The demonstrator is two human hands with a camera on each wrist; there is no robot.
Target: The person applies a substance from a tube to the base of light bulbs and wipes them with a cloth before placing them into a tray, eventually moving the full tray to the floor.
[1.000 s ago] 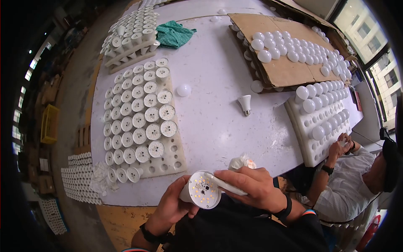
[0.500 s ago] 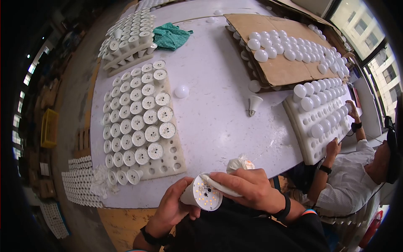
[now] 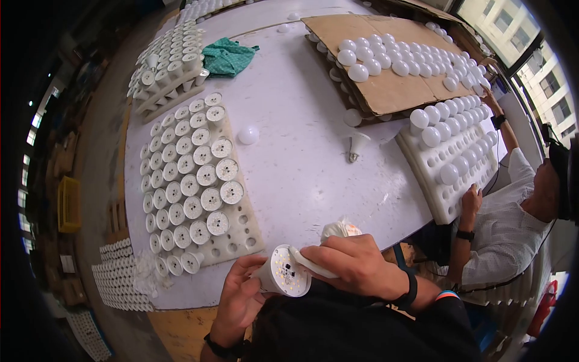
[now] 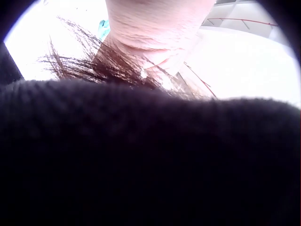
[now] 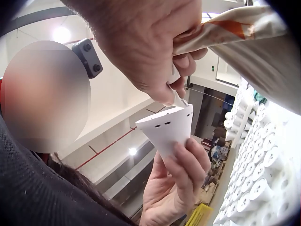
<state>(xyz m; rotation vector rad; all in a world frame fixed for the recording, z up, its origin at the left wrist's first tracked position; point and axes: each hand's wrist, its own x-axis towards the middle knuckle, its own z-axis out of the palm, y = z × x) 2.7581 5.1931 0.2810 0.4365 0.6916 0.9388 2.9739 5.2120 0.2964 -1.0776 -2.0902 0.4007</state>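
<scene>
My left hand holds a white LED bulb housing tilted, its round LED board facing up and outward. Around its narrowing body curl the fingers, as the right wrist view also shows. My right hand grips a soft white bag with an orange mark, its loose end sticking out beyond the hand. From that grip a white nozzle points down, its tip right at the housing's rim. The left wrist view shows mostly dark cloth, hair and skin.
Left on the table, a foam tray holds rows of bulb housings. A single bulb housing and a white dome lie mid-table. Domes cover the cardboard. At right, another person sits by a foam tray of bulbs.
The nozzle stays at the rim of the housing in my left hand, whose fingers have shifted slightly. The other person's hands have parted, one reaching up to the domes on the cardboard.
</scene>
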